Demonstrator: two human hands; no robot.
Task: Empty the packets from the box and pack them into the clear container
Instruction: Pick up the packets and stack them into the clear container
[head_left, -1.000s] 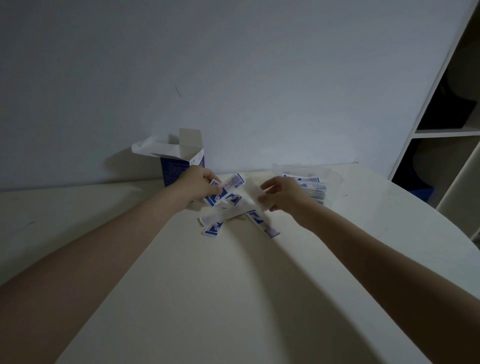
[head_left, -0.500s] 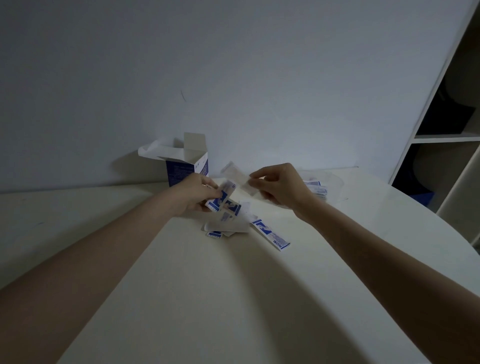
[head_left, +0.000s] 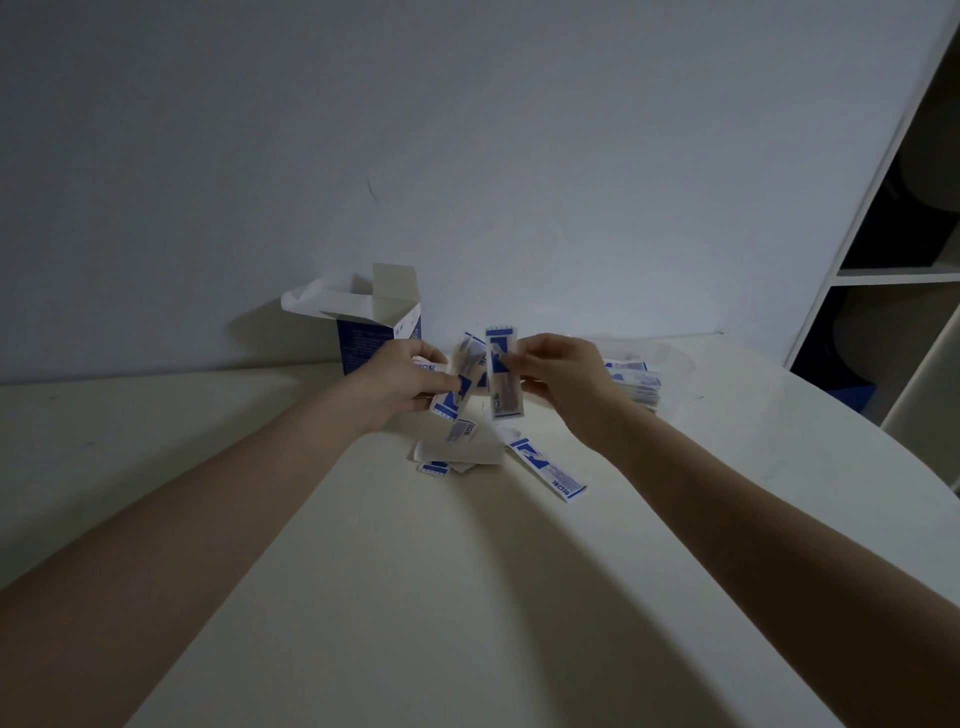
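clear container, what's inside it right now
The clear container holds a stack of blue-and-white packets near its left side. The right hand covers the container's left edge, so how far the stack reaches there, and how many packets it holds, cannot be seen.

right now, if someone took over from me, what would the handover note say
Left hand grips a few packets; right hand pinches one upright packet.
Open box stands at the wall; clear container behind the right hand already holds a stack of packets.
Left to do: packets in hand, plus the loose packets on the table, go into the container.
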